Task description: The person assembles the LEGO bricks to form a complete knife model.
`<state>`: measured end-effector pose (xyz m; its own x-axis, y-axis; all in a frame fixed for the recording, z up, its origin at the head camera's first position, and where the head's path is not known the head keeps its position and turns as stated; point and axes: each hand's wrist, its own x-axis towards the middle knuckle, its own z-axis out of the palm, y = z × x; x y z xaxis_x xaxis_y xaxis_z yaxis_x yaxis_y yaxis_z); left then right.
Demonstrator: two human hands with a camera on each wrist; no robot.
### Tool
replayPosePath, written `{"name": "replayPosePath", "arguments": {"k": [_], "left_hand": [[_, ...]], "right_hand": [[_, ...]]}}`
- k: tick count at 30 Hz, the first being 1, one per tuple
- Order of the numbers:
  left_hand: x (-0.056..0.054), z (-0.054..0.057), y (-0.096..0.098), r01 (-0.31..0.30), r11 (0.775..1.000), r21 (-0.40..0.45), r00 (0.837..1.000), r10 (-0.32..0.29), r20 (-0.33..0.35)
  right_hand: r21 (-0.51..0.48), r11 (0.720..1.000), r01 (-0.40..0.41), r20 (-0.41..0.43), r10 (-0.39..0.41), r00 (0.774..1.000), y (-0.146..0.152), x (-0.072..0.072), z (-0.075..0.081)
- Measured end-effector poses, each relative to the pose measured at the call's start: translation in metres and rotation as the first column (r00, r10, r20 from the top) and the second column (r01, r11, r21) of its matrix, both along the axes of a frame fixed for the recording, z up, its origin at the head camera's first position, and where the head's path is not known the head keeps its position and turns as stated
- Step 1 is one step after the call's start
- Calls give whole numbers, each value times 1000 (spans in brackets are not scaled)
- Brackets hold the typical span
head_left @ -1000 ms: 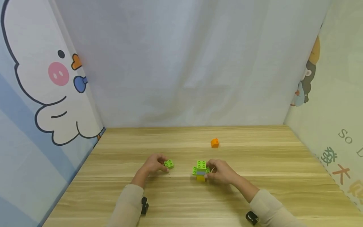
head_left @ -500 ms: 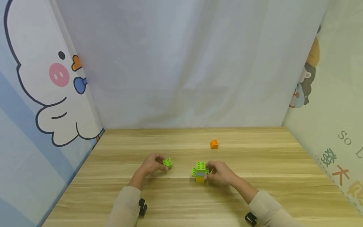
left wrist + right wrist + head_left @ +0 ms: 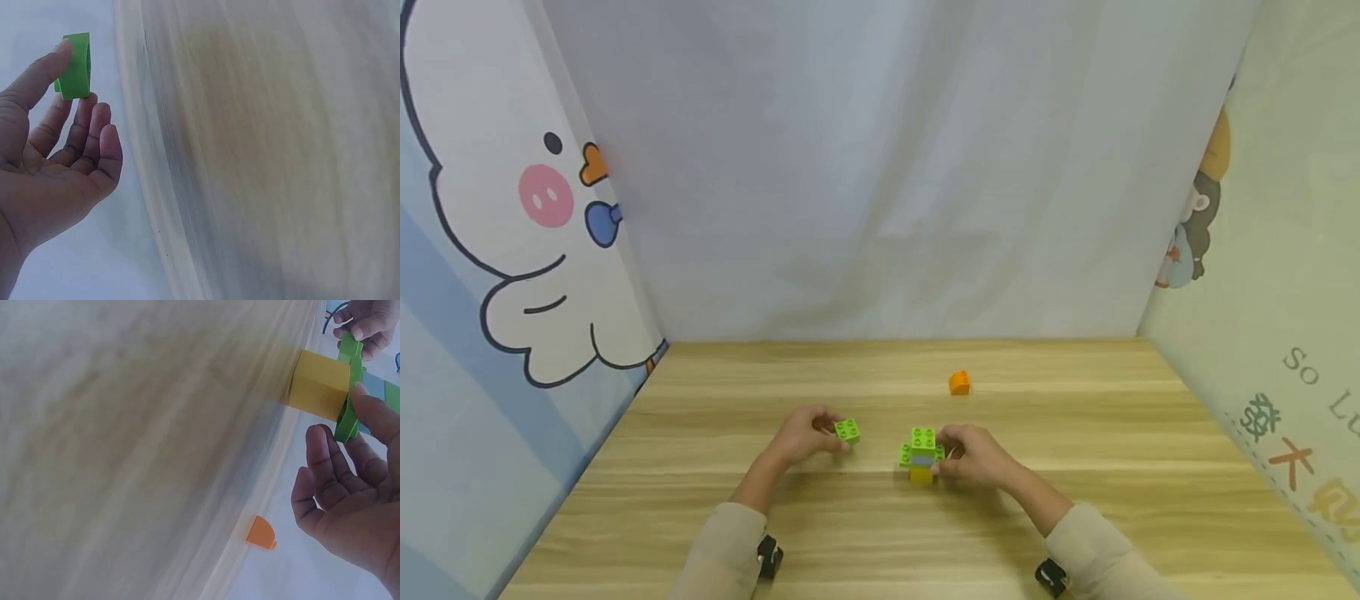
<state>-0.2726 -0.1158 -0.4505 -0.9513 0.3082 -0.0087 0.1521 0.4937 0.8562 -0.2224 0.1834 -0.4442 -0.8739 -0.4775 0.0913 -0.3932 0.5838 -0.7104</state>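
Pinching green brick [image 3: 847,431] in half-closed left hand [image 3: 805,436], left of and apart from upright stack [image 3: 922,456]; gripping stack's right side in half-closed, nearer right hand [image 3: 979,457].

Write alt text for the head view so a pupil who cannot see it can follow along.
A person's left hand pinches a green block while the right hand grips a stack of blocks by its side, green on top and yellow at the bottom. An orange block sits farther back on a wood-grain table.
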Motion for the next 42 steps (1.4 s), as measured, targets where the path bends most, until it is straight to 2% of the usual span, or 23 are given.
{"name": "replayPosePath", "arguments": {"k": [13, 22, 29, 37, 42], "left_hand": [[11, 11, 15, 51, 999, 16, 996, -50, -74], [19, 16, 23, 48, 994, 95, 998, -44, -39], [24, 16, 27, 55, 986, 156, 998, -50, -35], [34, 22, 32, 83, 980, 181, 995, -71, -71], [40, 26, 37, 108, 980, 169, 988, -87, -124]], "right_hand": [[-1, 1000, 4, 16, -4, 1000, 0, -3, 0], [12, 1000, 2, 7, -2, 1000, 0, -3, 0], [1, 1000, 6, 21, -6, 1000, 0, -3, 0], [6, 1000, 20, 30, -21, 999, -4, 1, 2], [-26, 998, 53, 79, -51, 996, -4, 5, 4]]}}
